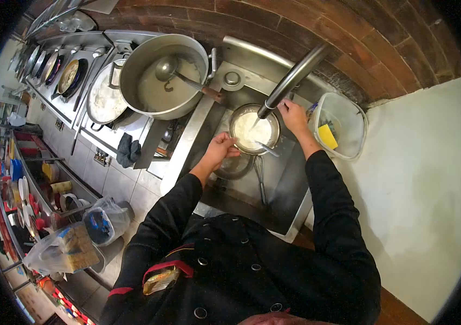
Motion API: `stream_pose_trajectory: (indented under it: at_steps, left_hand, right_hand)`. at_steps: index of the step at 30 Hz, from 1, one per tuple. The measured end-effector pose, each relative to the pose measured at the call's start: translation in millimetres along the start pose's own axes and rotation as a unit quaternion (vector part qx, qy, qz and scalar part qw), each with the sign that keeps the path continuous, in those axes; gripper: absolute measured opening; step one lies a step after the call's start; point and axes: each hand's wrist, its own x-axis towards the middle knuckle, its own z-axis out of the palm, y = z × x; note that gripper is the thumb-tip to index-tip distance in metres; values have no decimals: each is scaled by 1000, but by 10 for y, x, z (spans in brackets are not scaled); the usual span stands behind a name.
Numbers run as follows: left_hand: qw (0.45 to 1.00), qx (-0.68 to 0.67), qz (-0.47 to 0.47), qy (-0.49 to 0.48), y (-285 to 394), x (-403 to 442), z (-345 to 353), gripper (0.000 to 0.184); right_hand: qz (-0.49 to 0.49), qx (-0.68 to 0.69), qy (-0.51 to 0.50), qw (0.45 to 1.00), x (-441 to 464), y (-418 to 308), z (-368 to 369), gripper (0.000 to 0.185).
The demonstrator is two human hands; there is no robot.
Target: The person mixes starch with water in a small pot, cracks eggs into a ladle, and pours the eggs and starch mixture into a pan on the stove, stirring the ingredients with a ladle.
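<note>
A round metal bowl (232,120) of whitish, foamy liquid is in the sink under the curved faucet (290,81). A thin stream seems to run from the spout into it. My left hand (219,151) has its fingers closed on the bowl's near-left rim. To the right of the spout, my right hand (294,116) is close to the bowl's far-right rim; its fingertips are partly hidden behind the faucet, so its grip is unclear. A spoon handle (268,149) sticks out over the bowl's near edge. Below it lie a whisk (262,181) and another metal vessel (234,168).
Left of the sink stands a large pot (133,100) with a ladle (192,81) in it. Beside it is a white-coated pan (106,100) on the stove. A plastic tub (349,138) with a yellow sponge (327,136) sits right of the sink, against the wall.
</note>
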Motion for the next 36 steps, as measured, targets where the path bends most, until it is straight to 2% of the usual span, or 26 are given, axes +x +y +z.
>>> stream_pose_trajectory:
  at_steps: [5,7,9,10,11,13,14,16,17,18,19,20,21,23,24,27,28,29,30,31,33,34,36]
  left_hand:
    - [1000,-5,7,-3,-19,-18,14,23]
    - [1000,-6,11,-6,-14,-49,-4,22]
    - [1000,1,14,-14,-22,-110,-50,21]
    - [1000,-2,16,-12,-37,-140,-84,21]
    - [1000,0,20,-13,-50,-180,-126,21]
    - [1000,-4,27,-12,-97,-299,-243,20]
    - [1000,-4,26,-10,-116,-390,-320,20]
    - [999,-13,34,0,-171,-596,-476,20]
    - [999,-23,38,6,-201,-703,-559,21]
    - [998,-35,43,15,-227,-825,-653,22]
    - [998,-30,44,25,-237,-959,-725,21]
    - [998,-37,50,30,-302,-1046,-839,20]
    - [997,-44,57,34,-373,-1112,-971,20]
    - [995,-47,55,63,-433,-1325,-1210,20]
    - [993,-49,87,61,-496,-1419,-1328,20]
    - [992,-48,92,74,-609,-1667,-1661,20]
    - [992,-42,90,79,-600,-1779,-1730,20]
    - [991,-45,95,80,-583,-1873,-1798,20]
    - [991,-46,98,80,-594,-1957,-1868,20]
    - [991,-48,99,80,-613,-2025,-1947,20]
    - [990,-50,102,85,-629,-2127,-2081,20]
    - [991,-41,103,80,-629,-2184,-2136,20]
    - [991,-38,101,75,-658,-2260,-2266,20]
  right_hand:
    - [-29,6,-28,999,178,128,-26,34]
    - [-14,3,-143,990,320,208,-93,36]
    - [88,149,-210,962,533,309,-145,37]
    - [141,208,-189,949,603,324,-170,34]
    - [138,206,-191,950,589,312,-118,34]
    - [187,288,-73,936,429,109,-54,31]
    - [180,285,-77,938,304,-11,-25,31]
    - [193,225,53,954,-58,-275,59,49]
    - [181,235,31,954,-224,-165,240,54]
    - [160,210,7,965,-542,-383,246,40]
    - [182,166,-60,967,-808,-570,299,40]
    - [204,164,-205,943,-1081,-819,216,42]
    - [222,119,-258,933,-1325,-870,353,43]
    - [281,216,-320,879,-1754,-1385,389,41]
    - [270,214,-330,879,-1871,-1596,465,41]
    - [209,241,-356,878,-2083,-2020,729,38]
    - [84,150,-340,925,-2093,-2082,911,37]
    - [-43,55,-315,947,-2105,-2145,1080,36]
    - [-78,-5,-297,952,-2149,-2277,1190,27]
    - [-82,-8,-298,951,-2198,-2493,1189,27]
    - [-203,-189,-274,921,-2276,-2851,1124,19]
    - [-203,-194,-276,919,-2256,-2886,1123,19]
    - [-323,-161,-216,907,-2144,-2887,1093,25]
